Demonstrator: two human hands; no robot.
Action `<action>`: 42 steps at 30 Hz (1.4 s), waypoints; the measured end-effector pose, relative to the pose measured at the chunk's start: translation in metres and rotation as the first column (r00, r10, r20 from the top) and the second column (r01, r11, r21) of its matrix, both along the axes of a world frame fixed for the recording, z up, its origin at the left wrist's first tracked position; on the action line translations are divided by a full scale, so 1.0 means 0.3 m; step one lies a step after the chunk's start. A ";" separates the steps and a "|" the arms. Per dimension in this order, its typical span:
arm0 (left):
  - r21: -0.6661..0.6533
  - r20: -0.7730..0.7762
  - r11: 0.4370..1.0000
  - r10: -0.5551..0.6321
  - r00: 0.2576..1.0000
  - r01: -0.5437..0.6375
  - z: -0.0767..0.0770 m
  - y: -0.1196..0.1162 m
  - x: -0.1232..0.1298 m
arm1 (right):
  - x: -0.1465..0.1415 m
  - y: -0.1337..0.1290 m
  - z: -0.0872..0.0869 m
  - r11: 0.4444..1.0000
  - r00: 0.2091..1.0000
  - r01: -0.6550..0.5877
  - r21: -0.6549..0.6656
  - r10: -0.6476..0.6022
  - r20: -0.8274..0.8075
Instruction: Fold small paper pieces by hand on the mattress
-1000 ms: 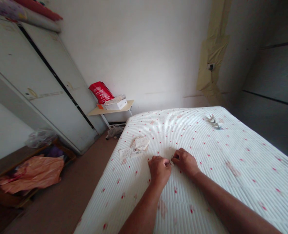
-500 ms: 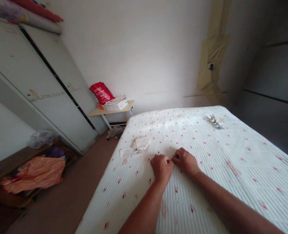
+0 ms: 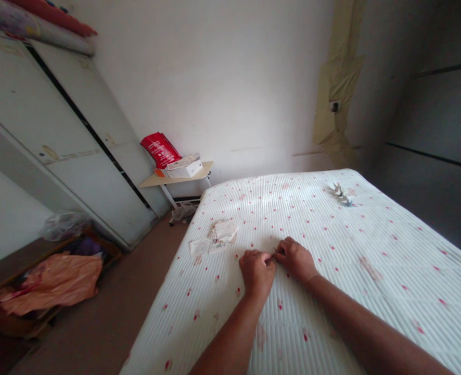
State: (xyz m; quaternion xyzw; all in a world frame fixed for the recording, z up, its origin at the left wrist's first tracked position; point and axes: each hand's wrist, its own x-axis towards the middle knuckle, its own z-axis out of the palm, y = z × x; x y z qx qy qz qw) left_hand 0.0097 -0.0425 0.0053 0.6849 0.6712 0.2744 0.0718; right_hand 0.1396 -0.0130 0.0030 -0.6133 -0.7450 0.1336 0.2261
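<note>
My left hand [image 3: 257, 270] and my right hand [image 3: 296, 259] are close together over the white ribbed bed cover [image 3: 265, 333], which has small red and pale pink marks. The fingers of both hands are closed in a pinch, their tips almost meeting. A tiny dark, thin bit shows at the fingertips, too small to name. Loose printed papers [image 3: 220, 234] lie on the cover, ahead and to the left of my left hand. Farther off on the right sits a small whitish, knobbly object [image 3: 342, 195] whose kind I cannot make out.
A small table [image 3: 152, 181] by the far wall bears a red bag [image 3: 160, 150] and a white box [image 3: 186, 169]. On the left stand a pale cabinet [image 3: 78, 161] and a low wooden unit with an orange plastic bag [image 3: 54, 284]. A socket [image 3: 334, 106] is on the wall.
The view has shifted slightly, so the room sits a little farther left. Both hands stay pinched together at nearly the same spot on the bed cover.
</note>
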 end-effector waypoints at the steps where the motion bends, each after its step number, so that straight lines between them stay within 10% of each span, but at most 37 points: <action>1: 0.005 0.004 1.000 -0.003 1.000 0.003 -0.001 -0.001 -0.001 | 0.000 0.000 0.000 1.000 1.000 -0.001 0.001 0.001 -0.001; 42: -0.070 -0.336 0.975 -0.224 0.915 0.213 0.028 -0.090 0.005 | 0.026 0.019 0.025 0.991 0.997 -0.079 -0.108 0.077 -0.023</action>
